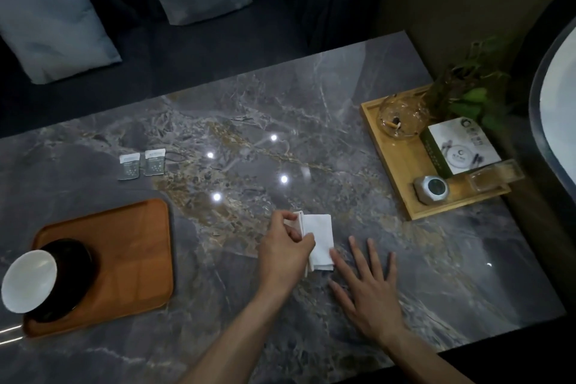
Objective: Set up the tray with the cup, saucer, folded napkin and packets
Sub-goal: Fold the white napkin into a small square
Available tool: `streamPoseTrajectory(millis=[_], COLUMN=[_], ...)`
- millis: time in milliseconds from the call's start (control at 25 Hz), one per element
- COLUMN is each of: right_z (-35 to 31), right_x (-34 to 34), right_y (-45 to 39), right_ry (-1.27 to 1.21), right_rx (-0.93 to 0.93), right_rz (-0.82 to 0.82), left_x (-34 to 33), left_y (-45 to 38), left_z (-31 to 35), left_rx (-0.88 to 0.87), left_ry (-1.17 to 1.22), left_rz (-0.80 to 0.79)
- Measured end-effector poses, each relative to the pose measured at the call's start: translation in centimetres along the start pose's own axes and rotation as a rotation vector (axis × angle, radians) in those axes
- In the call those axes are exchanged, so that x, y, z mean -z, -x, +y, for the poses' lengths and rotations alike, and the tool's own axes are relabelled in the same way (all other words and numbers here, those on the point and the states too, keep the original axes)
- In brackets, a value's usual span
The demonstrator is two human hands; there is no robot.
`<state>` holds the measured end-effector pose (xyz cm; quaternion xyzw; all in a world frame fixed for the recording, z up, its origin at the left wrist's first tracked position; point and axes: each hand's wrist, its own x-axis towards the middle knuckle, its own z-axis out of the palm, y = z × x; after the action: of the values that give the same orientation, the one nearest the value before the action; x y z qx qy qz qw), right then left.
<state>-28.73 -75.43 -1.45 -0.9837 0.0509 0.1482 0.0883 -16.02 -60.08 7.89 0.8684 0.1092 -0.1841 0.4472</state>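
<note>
Nothing here can truly be read from where I stand. The two small packets (141,163) lying side by side on the marble table (311,121) carry a line of print across their pale tops and a pattern below, too blurred to make out. The white box (461,144) on the bamboo tray (405,171) shows a round emblem and small characters, equally illegible.
</note>
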Motion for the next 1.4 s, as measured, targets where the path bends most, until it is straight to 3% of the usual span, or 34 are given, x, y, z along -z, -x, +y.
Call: streamPoseTrajectory(millis=[360, 960, 1160, 1280, 1400], right_z=[0.4, 0.4, -0.1, -0.9, -3.0], right_x=[-0.6, -0.1, 2.1, 4.0, 5.2], right_y=[0.0, 0.1, -0.1, -1.5, -3.3], right_ry=[-0.045, -0.072, -0.309, -0.456, -0.379], right_rx=[0.027, 0.05, -0.047, -0.12, -0.011], right_rz=[0.028, 0.048, 0.119, 0.264, 0.341], left_x=[-5.3, -7.0, -5.6, -3.2, -0.8], left_y=[-0.2, -1.0, -1.0, -0.8, -1.1], left_z=[1.4, 0.0, -0.4, -2.0, -4.1], left_rx=[0.004, -0.025, -0.001, -0.125, -0.382], left_ry=[-0.292, -0.276, -0.093, -0.083, -0.265], left_rz=[-0.076, -0.048, -0.15, -0.085, 0.091])
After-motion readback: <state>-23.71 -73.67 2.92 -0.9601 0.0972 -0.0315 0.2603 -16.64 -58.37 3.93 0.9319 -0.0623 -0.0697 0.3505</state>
